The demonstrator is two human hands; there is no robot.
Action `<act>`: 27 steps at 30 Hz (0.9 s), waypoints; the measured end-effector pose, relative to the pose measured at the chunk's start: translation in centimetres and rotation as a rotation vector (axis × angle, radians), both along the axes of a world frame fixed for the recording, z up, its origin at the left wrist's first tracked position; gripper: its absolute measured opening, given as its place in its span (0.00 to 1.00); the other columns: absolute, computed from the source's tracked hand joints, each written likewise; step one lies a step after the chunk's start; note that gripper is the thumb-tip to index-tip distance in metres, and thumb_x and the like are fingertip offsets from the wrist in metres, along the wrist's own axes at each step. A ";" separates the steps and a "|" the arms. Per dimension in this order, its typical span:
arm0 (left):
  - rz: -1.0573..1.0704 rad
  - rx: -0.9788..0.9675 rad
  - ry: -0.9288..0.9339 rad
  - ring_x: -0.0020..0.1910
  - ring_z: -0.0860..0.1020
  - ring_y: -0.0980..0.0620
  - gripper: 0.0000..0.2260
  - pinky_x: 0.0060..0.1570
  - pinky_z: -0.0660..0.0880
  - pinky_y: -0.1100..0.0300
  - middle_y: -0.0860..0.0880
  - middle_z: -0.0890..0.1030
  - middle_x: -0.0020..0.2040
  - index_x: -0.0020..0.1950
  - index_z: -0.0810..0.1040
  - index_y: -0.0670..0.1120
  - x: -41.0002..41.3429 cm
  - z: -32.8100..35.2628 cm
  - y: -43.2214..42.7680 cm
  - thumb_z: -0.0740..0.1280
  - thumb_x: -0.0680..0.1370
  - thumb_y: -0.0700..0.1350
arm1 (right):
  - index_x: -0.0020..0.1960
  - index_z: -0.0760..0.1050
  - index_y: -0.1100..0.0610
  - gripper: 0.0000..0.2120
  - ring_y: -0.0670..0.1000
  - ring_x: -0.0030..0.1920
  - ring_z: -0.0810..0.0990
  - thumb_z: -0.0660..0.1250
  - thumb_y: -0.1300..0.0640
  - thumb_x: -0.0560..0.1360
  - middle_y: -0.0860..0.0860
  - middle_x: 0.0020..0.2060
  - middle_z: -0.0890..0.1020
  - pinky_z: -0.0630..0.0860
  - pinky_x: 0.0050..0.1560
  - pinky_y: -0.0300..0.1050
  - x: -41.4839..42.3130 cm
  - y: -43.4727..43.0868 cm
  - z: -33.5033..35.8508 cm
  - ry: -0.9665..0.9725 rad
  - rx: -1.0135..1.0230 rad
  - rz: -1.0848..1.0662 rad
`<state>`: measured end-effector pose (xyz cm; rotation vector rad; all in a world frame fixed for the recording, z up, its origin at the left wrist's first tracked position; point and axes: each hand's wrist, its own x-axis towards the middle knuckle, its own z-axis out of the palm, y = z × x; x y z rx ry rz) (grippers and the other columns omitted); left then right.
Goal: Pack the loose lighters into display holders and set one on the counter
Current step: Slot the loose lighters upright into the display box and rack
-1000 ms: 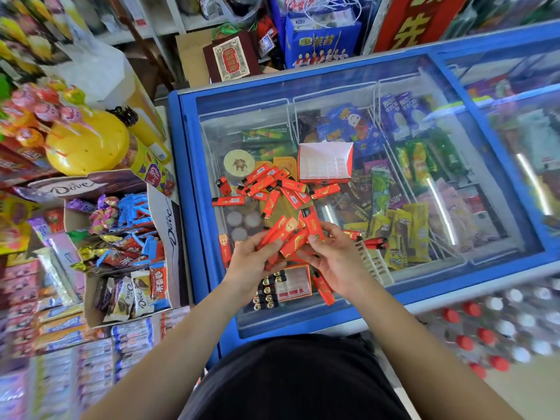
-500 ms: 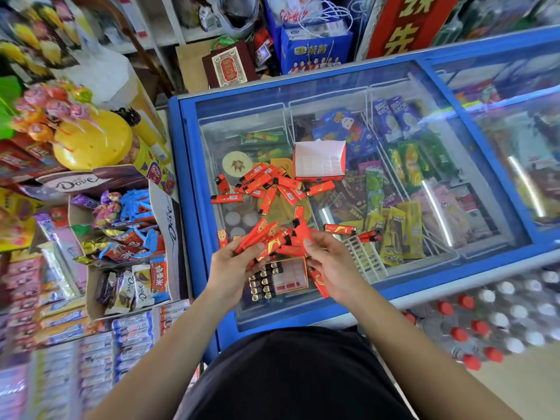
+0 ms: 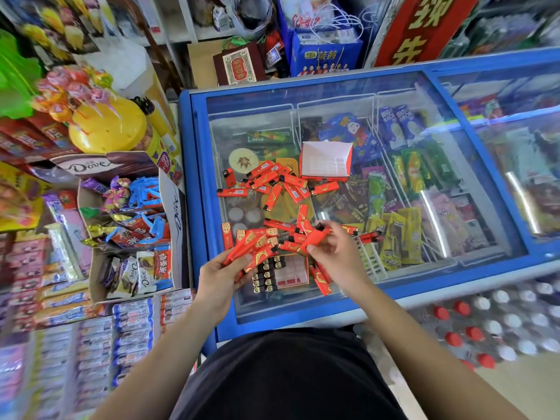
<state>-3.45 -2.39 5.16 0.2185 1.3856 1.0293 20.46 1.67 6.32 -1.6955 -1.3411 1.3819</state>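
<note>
On the near edge of the glass-topped freezer that serves as the tabletop (image 3: pixel 194 177), a red display holder (image 3: pixel 291 271) lies flat between the two hands. Its left columns are filled with lighters showing black caps; the slots on its right side appear vacant. The left hand (image 3: pixel 216 281) grips a bundle of lighters (image 3: pixel 245 254), fingers curled round them just left of the holder. The right hand (image 3: pixel 339 259) pinches a single lighter (image 3: pixel 315 237) between thumb and fingertips, raised above the holder's far right corner. The hands are apart and do not touch. Loose lighters (image 3: pixel 272 180) are strewn across the glass, one cluster just beyond the hands and another farther off. A second holder (image 3: pixel 325 162), red outside and white inside, stands at the far side of that cluster and looks unfilled. A white ribbed tray (image 3: pixel 368 262) lies just right of the right hand. Left of the freezer sits a Dove carton (image 3: pixel 127 207) of sweets. Assessment: packing is in hand and well short of complete, since many lighters are outside any holder. The next move calls for turning the pinched lighter cap-up, aligning it over a vacant slot and seating it squarely, with the left hand's bundle feeding the following slots.
</note>
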 end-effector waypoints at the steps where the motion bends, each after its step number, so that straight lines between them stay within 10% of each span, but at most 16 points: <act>1: 0.001 0.005 -0.001 0.47 0.84 0.46 0.11 0.41 0.81 0.64 0.45 0.86 0.45 0.58 0.83 0.39 0.1 0.0 0.1 0.73 0.76 0.35 | 0.67 0.71 0.50 0.23 0.44 0.47 0.85 0.73 0.62 0.75 0.46 0.45 0.87 0.81 0.52 0.41 0.0 0.9 0.3 -0.005 0.021 0.007; 9: -0.001 0.023 0.040 0.48 0.86 0.47 0.10 0.50 0.84 0.54 0.43 0.87 0.51 0.57 0.84 0.40 0.6 -0.8 2.4 0.73 0.76 0.35 | 0.53 0.81 0.52 0.09 0.54 0.45 0.84 0.72 0.63 0.75 0.49 0.47 0.84 0.82 0.53 0.58 0.6 13.6 -1.4 -0.205 0.235 -0.138; 22: 0.037 -0.032 0.053 0.46 0.80 0.40 0.05 0.51 0.79 0.47 0.39 0.84 0.47 0.51 0.86 0.42 -0.2 -2.6 4.6 0.75 0.75 0.37 | 0.56 0.79 0.59 0.09 0.47 0.51 0.80 0.68 0.67 0.77 0.53 0.51 0.84 0.74 0.52 0.33 0.3 23.9 -3.8 -0.477 0.399 0.047; 27: 0.022 -0.045 0.086 0.46 0.81 0.42 0.05 0.40 0.82 0.61 0.43 0.85 0.45 0.51 0.85 0.43 -0.6 -2.6 5.2 0.74 0.76 0.37 | 0.55 0.80 0.60 0.09 0.45 0.49 0.78 0.69 0.68 0.76 0.53 0.50 0.84 0.74 0.53 0.35 -0.1 24.2 -5.0 -0.471 0.411 0.051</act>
